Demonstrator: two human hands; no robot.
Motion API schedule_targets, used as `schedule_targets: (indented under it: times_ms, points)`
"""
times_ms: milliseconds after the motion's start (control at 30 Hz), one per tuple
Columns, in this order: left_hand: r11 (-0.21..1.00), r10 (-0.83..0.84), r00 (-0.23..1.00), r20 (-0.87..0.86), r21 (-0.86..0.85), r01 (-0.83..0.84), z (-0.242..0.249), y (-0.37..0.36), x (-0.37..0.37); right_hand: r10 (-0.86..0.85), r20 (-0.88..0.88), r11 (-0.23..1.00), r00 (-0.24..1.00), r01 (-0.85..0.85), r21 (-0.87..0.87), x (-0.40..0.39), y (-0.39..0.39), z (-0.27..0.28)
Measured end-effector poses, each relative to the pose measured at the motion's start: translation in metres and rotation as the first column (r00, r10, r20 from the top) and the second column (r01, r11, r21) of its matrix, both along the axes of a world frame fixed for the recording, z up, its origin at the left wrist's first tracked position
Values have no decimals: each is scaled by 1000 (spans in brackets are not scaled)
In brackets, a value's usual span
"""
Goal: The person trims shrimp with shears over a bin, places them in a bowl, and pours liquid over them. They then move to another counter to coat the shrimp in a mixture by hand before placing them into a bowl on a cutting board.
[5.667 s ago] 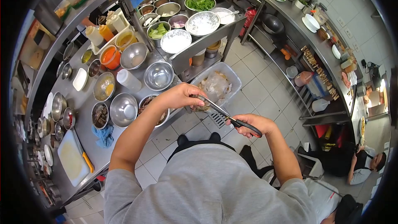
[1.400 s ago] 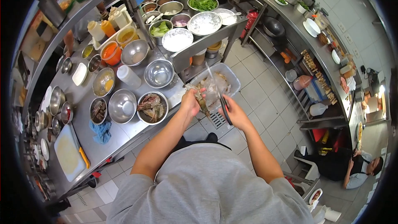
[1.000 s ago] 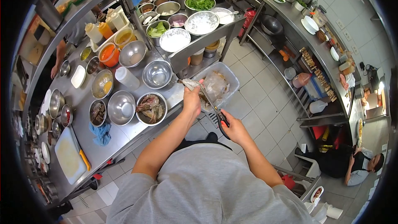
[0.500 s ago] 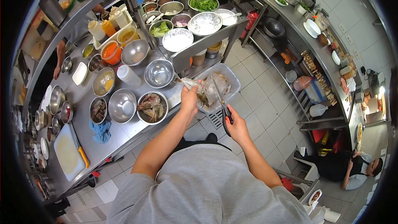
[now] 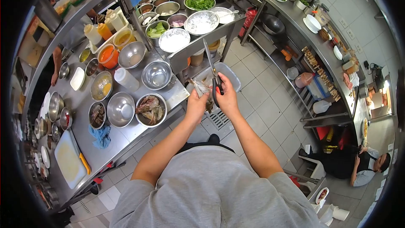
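"Head view, with 12 at the top: what is gripped?"

"A prawn (image 5: pixel 201 87) is pinched in the fingers of the left hand (image 5: pixel 197 104). Just beside it, at 2 o'clock, scissors (image 5: pixel 214 74) are held by the handles in the right hand (image 5: pixel 228 97); how the fingers are set in the loops cannot be told."

"How is this best done?"

"In all likelihood, with the blades aimed at 12, the left fingertips tucked clear of them, and the shell firmly supported, since it may be slippery. Drips may be caught by the tub (image 5: pixel 233 76), partly hidden beyond the hands."

"And the prawn's lie?"

"Its long axis is slanted from 11 to 5 o'clock, paler part toward 11; which end is the head cannot be told. At its 8 o'clock, a prawn-filled bowl (image 5: pixel 165 114) is seen on the desk (image 5: pixel 120 137)."
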State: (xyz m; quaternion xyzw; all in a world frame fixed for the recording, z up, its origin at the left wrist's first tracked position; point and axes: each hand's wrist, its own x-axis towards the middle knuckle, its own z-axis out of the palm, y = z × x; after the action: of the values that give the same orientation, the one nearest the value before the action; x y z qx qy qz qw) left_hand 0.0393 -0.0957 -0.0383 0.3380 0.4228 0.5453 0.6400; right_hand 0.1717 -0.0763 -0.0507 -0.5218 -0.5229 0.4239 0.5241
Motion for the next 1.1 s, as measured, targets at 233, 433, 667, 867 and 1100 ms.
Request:
schedule_targets:
  times_ms: [233, 433, 667, 867, 1100]
  points:
    - [972, 126, 980, 157, -217, -91, -9, 18, -29, 19, 29, 994, 999, -16, -109, 24, -8, 13]
    - [977, 184, 958, 221, -149, -153, -11, 30, -34, -63, 514, 962, 856, 189, -196, 58, -4, -36]
    - [963, 252, 933, 257, -160, -216, -25, 40, -26, 76, 666, 979, 742, 71, -192, 79, -39, -45]
    - [936, 344, 909, 235, -161, -313, -32, 53, -26, 285, 39, 731, 958, -191, -655, 46, -89, 40]
    - [938, 347, 904, 251, -89, -335, -25, 49, -13, 319, 24, 744, 947, -234, -626, 32, -93, 44]
